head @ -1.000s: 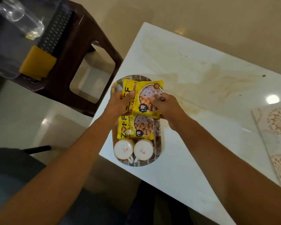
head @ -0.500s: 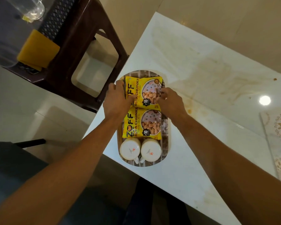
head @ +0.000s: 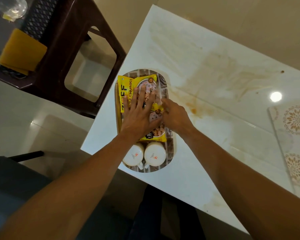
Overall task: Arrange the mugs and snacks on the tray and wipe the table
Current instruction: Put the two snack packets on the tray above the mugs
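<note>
An oval tray point(head: 171, 149) sits at the near left corner of the white table point(head: 215, 135). Two white mugs point(head: 154, 155) stand upside down side by side at its near end. Two yellow snack packets lie flat beyond them: the far packet point(head: 128, 84) and the near packet point(head: 158, 134). My left hand point(head: 139, 113) lies flat, fingers spread, pressing on both packets. My right hand point(head: 175, 116) rests at the right edge of the packets, fingers curled loosely, touching them without gripping.
Brown stains point(head: 192, 108) streak the table to the right of the tray. A patterned mat point(head: 294, 135) lies at the right edge. A dark brown stool point(head: 73, 49) at the upper left bears a yellow cloth point(head: 21, 51) and a clear bottle point(head: 12, 7).
The far packet has been laid flat on the tray. My left hand moved from the packet's left edge onto its top and flattened; my right hand let go of the packet's right edge.
</note>
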